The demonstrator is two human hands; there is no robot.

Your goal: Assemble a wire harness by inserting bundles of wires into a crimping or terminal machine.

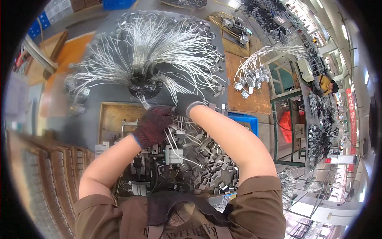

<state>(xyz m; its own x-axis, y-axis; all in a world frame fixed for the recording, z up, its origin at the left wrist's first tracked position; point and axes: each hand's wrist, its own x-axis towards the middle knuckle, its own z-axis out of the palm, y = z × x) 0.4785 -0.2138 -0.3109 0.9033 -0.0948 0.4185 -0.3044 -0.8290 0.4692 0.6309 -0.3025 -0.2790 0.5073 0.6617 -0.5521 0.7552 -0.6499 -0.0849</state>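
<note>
My left hand (154,124), in a dark red knit glove, is closed around thin white cables (172,139), whose loose ends hang down past a small metal fixture (173,156). Just beside it, my right hand (188,105) wears a dark grey glove; its fingers are blurred against the dark background and I cannot make out their grip. Ahead of both hands, a big bundle of white cables (145,44) fans out over the grey table, gathered at a black wrapped base (145,88). Small metal connectors tip the spread cable ends.
Below my right forearm lies a heap of small metal blocks (217,165). A wooden tray (109,119) sits at left, a blue bin (243,121) at right. Another cable bunch (254,73) rests on a wooden board. A person in yellow (327,85) is far right.
</note>
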